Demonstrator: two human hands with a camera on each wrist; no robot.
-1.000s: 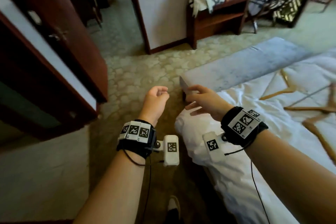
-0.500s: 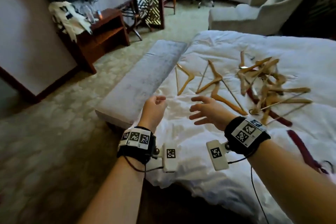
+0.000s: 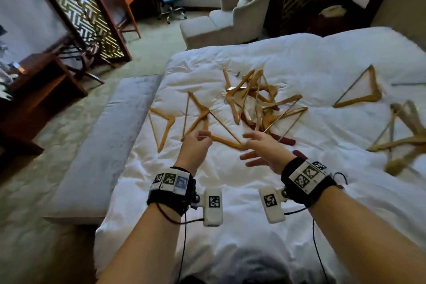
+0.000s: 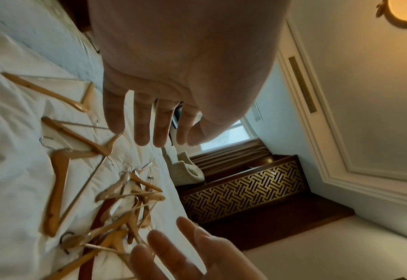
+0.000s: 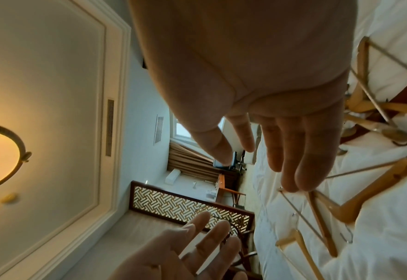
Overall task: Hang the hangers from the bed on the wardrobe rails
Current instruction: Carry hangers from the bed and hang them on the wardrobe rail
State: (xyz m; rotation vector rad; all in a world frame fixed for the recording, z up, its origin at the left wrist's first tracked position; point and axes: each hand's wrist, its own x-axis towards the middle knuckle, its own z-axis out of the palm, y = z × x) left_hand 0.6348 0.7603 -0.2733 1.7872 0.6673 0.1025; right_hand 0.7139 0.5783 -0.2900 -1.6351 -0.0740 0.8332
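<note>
From the head view, the hangers (image 3: 258, 101) are lying on the bed (image 3: 322, 57) just beyond the left hand (image 3: 196, 145) and right hand (image 3: 262, 150); both are hovering loosely open, holding nothing. Each wrist view is showing relaxed fingers (image 4: 142, 132) above hangers.

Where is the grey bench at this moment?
In the head view, the grey bench stands on the left, along the edge of the bed, near the leftmost hanger.

No readable text anywhere.
</note>
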